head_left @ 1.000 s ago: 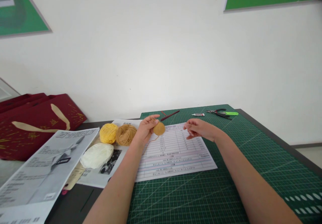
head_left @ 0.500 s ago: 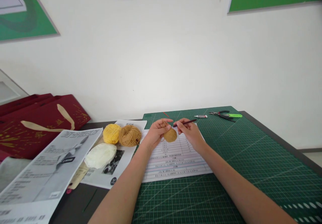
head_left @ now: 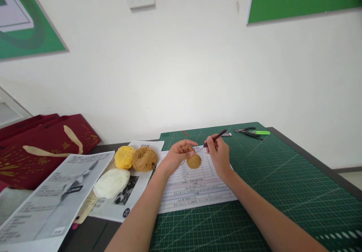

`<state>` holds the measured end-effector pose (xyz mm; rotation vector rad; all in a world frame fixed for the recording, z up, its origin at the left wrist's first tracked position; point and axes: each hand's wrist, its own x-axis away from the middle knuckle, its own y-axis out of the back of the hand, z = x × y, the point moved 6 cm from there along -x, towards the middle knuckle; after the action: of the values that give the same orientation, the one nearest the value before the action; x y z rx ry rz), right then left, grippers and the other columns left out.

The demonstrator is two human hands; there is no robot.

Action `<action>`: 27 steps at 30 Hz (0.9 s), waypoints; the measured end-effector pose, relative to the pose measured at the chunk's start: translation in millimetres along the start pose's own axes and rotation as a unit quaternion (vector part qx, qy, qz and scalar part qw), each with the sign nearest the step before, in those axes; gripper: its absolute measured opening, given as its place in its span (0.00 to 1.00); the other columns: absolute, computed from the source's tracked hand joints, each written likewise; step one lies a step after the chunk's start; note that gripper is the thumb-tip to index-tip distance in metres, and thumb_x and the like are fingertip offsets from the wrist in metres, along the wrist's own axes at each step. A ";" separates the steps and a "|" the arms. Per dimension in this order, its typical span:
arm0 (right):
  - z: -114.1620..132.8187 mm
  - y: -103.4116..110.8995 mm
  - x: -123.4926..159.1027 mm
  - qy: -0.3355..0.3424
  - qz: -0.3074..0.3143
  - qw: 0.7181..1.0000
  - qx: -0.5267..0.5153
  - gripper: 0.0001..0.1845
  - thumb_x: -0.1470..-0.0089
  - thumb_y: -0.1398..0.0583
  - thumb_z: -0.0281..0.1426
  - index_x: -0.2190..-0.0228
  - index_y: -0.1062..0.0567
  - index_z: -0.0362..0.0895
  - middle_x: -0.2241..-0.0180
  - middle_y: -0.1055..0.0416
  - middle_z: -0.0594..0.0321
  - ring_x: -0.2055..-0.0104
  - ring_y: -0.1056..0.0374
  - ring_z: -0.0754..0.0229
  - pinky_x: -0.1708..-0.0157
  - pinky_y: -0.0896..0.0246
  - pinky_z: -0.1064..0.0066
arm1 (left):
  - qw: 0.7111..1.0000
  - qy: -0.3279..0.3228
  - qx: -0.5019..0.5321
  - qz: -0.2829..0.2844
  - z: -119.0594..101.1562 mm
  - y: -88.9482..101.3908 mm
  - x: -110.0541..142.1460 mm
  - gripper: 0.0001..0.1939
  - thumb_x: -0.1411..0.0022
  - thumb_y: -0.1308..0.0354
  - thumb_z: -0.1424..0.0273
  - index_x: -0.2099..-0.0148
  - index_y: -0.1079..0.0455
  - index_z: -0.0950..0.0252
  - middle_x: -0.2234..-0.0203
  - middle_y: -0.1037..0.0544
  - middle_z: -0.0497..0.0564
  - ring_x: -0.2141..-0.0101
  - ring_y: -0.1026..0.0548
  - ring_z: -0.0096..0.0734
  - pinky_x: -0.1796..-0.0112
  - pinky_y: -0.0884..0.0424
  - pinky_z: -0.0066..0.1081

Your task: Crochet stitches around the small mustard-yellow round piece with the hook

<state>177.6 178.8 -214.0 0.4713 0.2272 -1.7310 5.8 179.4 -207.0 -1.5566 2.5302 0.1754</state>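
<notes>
Between thumb and fingers, my left hand (head_left: pixel 180 152) pinches the edge of a small round brown crochet piece (head_left: pixel 194 161), with a strand of brown yarn running over the fingers. My right hand (head_left: pixel 218 152) grips a crochet hook (head_left: pixel 215 138) by its dark handle, which points up to the right. The hook's thin shaft reaches left toward the top of the piece; its tip is too small to make out. A printed sheet (head_left: pixel 195 197) with rows of text lies beneath both hands.
Left of the hands are a brown yarn ball (head_left: pixel 145 159), a yellow ball (head_left: pixel 125 157) and a white one (head_left: pixel 111 183), on papers. Dark red bags (head_left: pixel 48 146) stand far left. Pliers (head_left: pixel 247 132) and a small tube (head_left: pixel 226 134) lie on the green cutting mat (head_left: pixel 271 176).
My right hand has moved right, away from the crochet piece, and the hook's handle tilts more steeply. More of the thin shaft shows. The whole view has shifted slightly upward.
</notes>
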 end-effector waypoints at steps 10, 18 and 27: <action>9.7 -7.5 -6.3 -0.016 0.129 0.990 -0.051 0.15 0.36 0.41 0.38 0.51 0.27 0.43 0.52 0.26 0.56 0.56 0.26 0.57 0.57 0.26 0.60 | 0.996 -0.038 0.040 -0.075 -18.8 0.4 3.6 0.14 0.33 0.39 0.66 0.47 0.28 0.65 0.54 0.22 0.55 0.61 0.21 0.38 0.62 0.22 0.42; 29.0 -36.1 14.4 -0.059 0.246 0.955 -0.152 0.14 0.37 0.39 0.37 0.54 0.26 0.41 0.57 0.25 0.59 0.61 0.26 0.59 0.61 0.26 0.62 | 0.969 -0.099 0.094 -0.204 -50.4 3.7 15.9 0.14 0.33 0.39 0.66 0.48 0.28 0.65 0.56 0.21 0.54 0.62 0.21 0.37 0.63 0.22 0.41; 69.4 19.4 -4.6 -0.012 0.171 0.959 -0.225 0.13 0.38 0.38 0.36 0.55 0.26 0.41 0.57 0.25 0.59 0.58 0.26 0.58 0.58 0.27 0.59 | 0.827 -0.234 0.090 -0.504 -168.7 113.6 80.0 0.16 0.32 0.40 0.65 0.45 0.29 0.65 0.52 0.23 0.56 0.60 0.21 0.39 0.62 0.22 0.42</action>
<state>184.2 150.8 -147.8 0.1424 0.4808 -1.2937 -144.4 129.3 -56.4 -2.1740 1.1010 0.1362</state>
